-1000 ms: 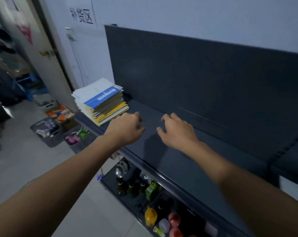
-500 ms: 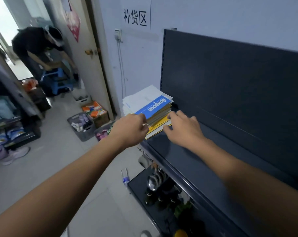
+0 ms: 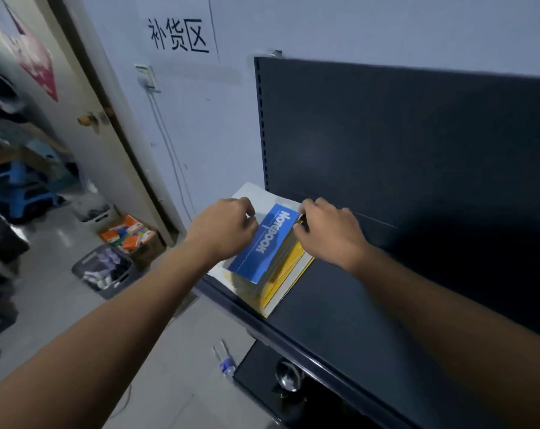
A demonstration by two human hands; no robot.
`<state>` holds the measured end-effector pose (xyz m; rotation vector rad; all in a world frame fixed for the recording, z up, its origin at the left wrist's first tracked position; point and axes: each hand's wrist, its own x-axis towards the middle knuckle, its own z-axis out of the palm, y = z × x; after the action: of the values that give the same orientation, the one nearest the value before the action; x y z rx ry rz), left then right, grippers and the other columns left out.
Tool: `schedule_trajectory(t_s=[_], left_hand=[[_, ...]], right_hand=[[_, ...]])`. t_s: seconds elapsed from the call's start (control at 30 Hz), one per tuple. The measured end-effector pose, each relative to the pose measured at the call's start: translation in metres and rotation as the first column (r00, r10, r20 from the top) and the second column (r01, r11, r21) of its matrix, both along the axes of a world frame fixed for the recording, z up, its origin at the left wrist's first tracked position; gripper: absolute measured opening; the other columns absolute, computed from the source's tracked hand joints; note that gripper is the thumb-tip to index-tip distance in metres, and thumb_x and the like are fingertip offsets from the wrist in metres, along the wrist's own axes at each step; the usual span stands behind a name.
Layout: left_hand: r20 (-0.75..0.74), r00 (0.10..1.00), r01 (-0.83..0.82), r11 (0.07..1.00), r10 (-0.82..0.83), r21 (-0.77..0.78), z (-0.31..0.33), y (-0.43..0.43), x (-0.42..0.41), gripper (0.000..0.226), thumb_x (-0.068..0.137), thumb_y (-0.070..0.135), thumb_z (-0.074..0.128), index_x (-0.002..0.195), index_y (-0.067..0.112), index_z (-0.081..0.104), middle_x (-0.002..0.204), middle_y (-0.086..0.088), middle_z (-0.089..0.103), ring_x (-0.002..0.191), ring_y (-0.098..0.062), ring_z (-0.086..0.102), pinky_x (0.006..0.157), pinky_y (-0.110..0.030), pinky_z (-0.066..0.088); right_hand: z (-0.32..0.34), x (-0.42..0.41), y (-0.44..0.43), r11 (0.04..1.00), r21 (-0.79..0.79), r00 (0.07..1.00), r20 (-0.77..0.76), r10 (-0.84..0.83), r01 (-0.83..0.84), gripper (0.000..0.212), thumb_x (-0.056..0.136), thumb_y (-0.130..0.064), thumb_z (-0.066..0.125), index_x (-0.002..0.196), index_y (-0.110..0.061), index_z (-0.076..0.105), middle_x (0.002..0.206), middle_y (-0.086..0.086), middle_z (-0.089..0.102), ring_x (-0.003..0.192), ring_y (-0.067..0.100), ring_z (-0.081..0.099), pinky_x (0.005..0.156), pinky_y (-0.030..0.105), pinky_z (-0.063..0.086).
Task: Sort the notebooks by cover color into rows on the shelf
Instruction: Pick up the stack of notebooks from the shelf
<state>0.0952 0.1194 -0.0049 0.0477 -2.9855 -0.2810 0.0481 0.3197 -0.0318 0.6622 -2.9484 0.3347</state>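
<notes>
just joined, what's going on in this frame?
A person stands at a dark shelf with both hands on a stack of notebooks at its left end. The left hand rests with curled fingers on the top cover, blue and white; whether it grips is unclear. The right hand curls fingers and thumb around the stack's right edge. Yellow covers show lower down. All notebooks in view sit in that one stack, so sorting into rows has not begun.

Single view, head-worn, wide-angle. It faces forward and down along both forearms onto the left end of the dark shelf [image 3: 339, 305]. Range is close: the left hand [image 3: 222, 230] and right hand [image 3: 330, 233], both at the stack of notebooks [image 3: 262, 243], sit mid-frame. The wall sign [image 3: 179, 35] lies at the top, the floor [image 3: 61, 311] at the left.
</notes>
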Motion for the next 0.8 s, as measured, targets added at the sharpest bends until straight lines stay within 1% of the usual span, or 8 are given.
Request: schedule_trajectory(t_s=[0.13, 0.27, 0.4, 0.5, 0.57, 0.63, 0.7, 0.8], left_hand=[[0.018, 0.998, 0.062, 0.998, -0.062, -0.018, -0.007, -0.014, -0.031, 0.028, 0.094, 0.036, 0.046, 0.111, 0.021, 0.062, 0.106, 0.001, 0.067, 0.092, -0.021, 0.062, 0.074, -0.036, 0.052], [0.028, 0.993, 0.119, 0.993, -0.119, -0.004, -0.011, -0.029, -0.062, 0.026, 0.093, 0.035, 0.045, 0.108, 0.022, 0.061, 0.106, 0.002, 0.065, 0.095, -0.025, 0.061, 0.079, -0.04, 0.054], [-0.02, 0.986, 0.165, 0.986, -0.165, -0.022, -0.014, -0.046, -0.087, 0.025, 0.092, 0.035, 0.045, 0.103, 0.019, 0.06, 0.102, -0.001, 0.063, 0.09, -0.028, 0.061, 0.074, -0.038, 0.052], [0.006, 0.982, 0.187, 0.98, -0.187, -0.073, -0.019, -0.06, -0.098, 0.033, 0.093, 0.041, 0.046, 0.106, 0.013, 0.058, 0.104, -0.007, 0.059, 0.091, -0.031, 0.061, 0.068, -0.035, 0.045], [0.044, 0.978, 0.207, 0.975, -0.204, -0.085, -0.026, -0.067, -0.103, 0.04, 0.093, 0.047, 0.049, 0.109, 0.011, 0.053, 0.105, -0.008, 0.057, 0.09, -0.03, 0.059, 0.067, -0.035, 0.043], [0.074, 0.973, 0.222, 0.973, -0.217, -0.067, -0.032, -0.074, -0.105, 0.045, 0.091, 0.052, 0.054, 0.11, 0.011, 0.049, 0.105, -0.007, 0.056, 0.085, -0.027, 0.056, 0.065, -0.034, 0.042], [0.099, 0.964, 0.252, 0.967, -0.247, -0.042, -0.035, -0.079, -0.103, 0.052, 0.089, 0.054, 0.058, 0.113, 0.009, 0.047, 0.107, -0.008, 0.056, 0.085, -0.026, 0.055, 0.066, -0.035, 0.043], [0.128, 0.948, 0.298, 0.954, -0.291, -0.041, -0.038, -0.079, -0.101, 0.058, 0.088, 0.055, 0.06, 0.117, 0.007, 0.049, 0.104, -0.007, 0.054, 0.091, -0.024, 0.057, 0.069, -0.034, 0.047]], right_hand=[[-0.005, -0.015, -0.008, 0.997, 0.047, 0.998, 0.027, -0.063, 0.062, 0.031, 0.097, -0.039, 0.045, 0.119, -0.019, 0.054, 0.112, 0.003, 0.059, 0.094, 0.029, 0.064, 0.09, 0.042, 0.045], [-0.01, -0.024, -0.016, 0.992, 0.021, 0.992, -0.015, -0.127, 0.128, 0.026, 0.096, -0.035, 0.048, 0.112, -0.015, 0.054, 0.105, 0.003, 0.06, 0.086, 0.027, 0.062, 0.077, 0.036, 0.044], [-0.011, -0.021, -0.035, 0.971, -0.002, 0.97, 0.043, -0.238, 0.239, 0.028, 0.097, -0.036, 0.047, 0.118, -0.018, 0.052, 0.112, 0.003, 0.058, 0.089, 0.027, 0.061, 0.083, 0.04, 0.044], [-0.013, -0.015, -0.049, 0.946, -0.013, 0.943, 0.085, -0.323, 0.325, 0.029, 0.099, -0.04, 0.048, 0.116, -0.017, 0.052, 0.108, 0.003, 0.059, 0.084, 0.025, 0.06, 0.07, 0.035, 0.043], [-0.018, -0.011, -0.059, 0.913, -0.028, 0.908, 0.114, -0.402, 0.408, 0.028, 0.099, -0.045, 0.048, 0.107, -0.018, 0.051, 0.098, 0.002, 0.06, 0.074, 0.02, 0.057, 0.058, 0.032, 0.04], [-0.023, -0.007, -0.07, 0.864, -0.016, 0.853, 0.171, -0.493, 0.503, 0.036, 0.097, -0.054, 0.049, 0.092, -0.018, 0.047, 0.085, 0.0, 0.058, 0.066, 0.016, 0.053, 0.05, 0.03, 0.037], [-0.027, -0.003, -0.08, 0.811, -0.028, 0.784, 0.28, -0.554, 0.584, 0.046, 0.092, -0.063, 0.054, 0.078, -0.02, 0.044, 0.076, -0.003, 0.055, 0.062, 0.014, 0.053, 0.046, 0.029, 0.032], [-0.033, -0.001, -0.092, 0.757, -0.07, 0.713, 0.4, -0.576, 0.65, 0.05, 0.084, -0.067, 0.064, 0.071, -0.022, 0.046, 0.073, -0.003, 0.057, 0.064, 0.015, 0.058, 0.048, 0.028, 0.037]])
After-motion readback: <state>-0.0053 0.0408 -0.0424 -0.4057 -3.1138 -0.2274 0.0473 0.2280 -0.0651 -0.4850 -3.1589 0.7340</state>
